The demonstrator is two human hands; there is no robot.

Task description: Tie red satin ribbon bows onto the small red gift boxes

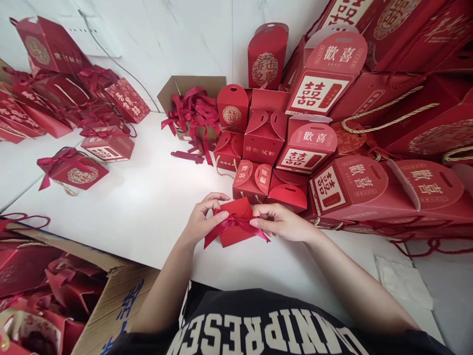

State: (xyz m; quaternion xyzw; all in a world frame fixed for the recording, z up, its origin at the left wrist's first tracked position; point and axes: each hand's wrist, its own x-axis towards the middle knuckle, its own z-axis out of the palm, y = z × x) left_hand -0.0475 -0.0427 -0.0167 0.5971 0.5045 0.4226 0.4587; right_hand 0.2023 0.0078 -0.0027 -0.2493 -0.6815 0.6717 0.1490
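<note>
Right in front of me a small red gift box (236, 237) sits on the white table. A dark-pink satin ribbon (233, 223) is tied in a bow across its top. My left hand (207, 217) pinches the bow's left loop between thumb and forefinger. On the other side, my right hand (275, 220) pinches the right part of the bow, its fingers curled. Just behind the box stand small printed red gift boxes (252, 180), apart from my hands.
An open cardboard box (175, 91) of ribbons stands against the wall. Red boxes and bags with rope handles (391, 113) crowd the right. Finished-looking bowed boxes (76, 170) are at left. A large carton (121, 301) of red packages stands below the table's left edge.
</note>
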